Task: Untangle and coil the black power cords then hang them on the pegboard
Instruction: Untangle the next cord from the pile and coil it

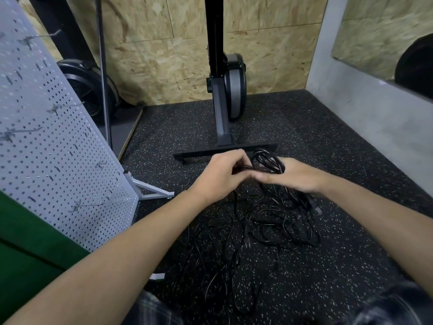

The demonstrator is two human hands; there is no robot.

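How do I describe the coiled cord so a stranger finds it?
Find the machine's crossbar foot on the speckled floor. Just before it, the left hand and right hand hold a coiled cord. Unlike the loose tangle below, its loops are neat.

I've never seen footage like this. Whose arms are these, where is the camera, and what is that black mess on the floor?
There is no machine here. A person wears a camera on the head, looking forward and down, so you see their own two arms. This is the only picture. The left hand and right hand meet above the floor and together grip a small coil of black cord. Below them, on the speckled dark floor, lies a loose tangle of black cords. On the left stands a grey pegboard with wire hooks. Behind is the black stand of what looks like a gym machine.
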